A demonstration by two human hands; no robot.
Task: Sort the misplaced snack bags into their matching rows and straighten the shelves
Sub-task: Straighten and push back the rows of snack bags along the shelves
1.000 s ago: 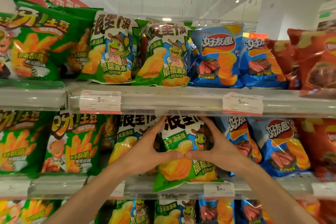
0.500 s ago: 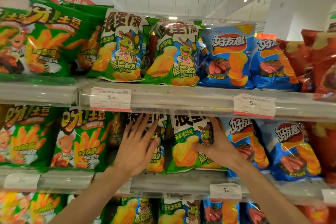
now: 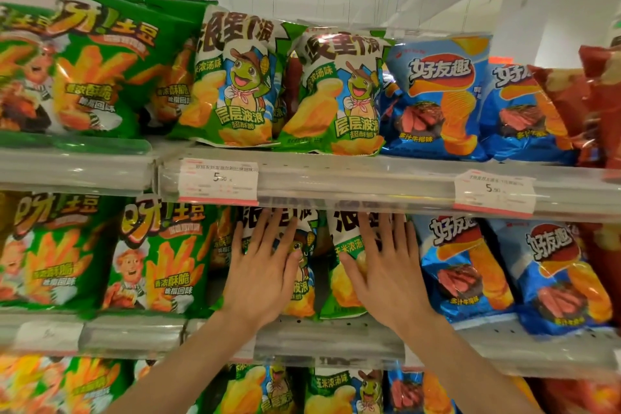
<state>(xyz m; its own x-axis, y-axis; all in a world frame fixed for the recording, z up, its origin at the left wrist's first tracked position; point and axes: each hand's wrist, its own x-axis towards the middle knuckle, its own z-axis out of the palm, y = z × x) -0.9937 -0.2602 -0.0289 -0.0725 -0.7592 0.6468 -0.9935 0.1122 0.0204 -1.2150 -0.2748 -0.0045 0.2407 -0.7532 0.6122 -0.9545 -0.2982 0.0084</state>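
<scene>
On the middle shelf (image 3: 329, 336) stand two green-and-white frog-mascot chip bags side by side. My left hand (image 3: 265, 269) lies flat with straight fingers on the left frog bag (image 3: 302, 292). Flat against the right frog bag (image 3: 346, 265) presses my right hand (image 3: 383, 269), fingers spread and pointing up. Both bags stand upright, pushed back under the shelf above. Neither hand grips anything.
Green french-fry bags (image 3: 158, 255) fill the left of the middle shelf, blue steak-flavour bags (image 3: 463, 265) the right, red bags (image 3: 605, 104) far right. The upper shelf (image 3: 369, 178) repeats this order and carries price tags (image 3: 218, 181). More frog bags (image 3: 339, 390) sit below.
A second ago both hands pinched one frog bag tilted out at the shelf front. It now stands pushed back, and both hands have opened flat, the left one shifted onto the neighbouring bag.
</scene>
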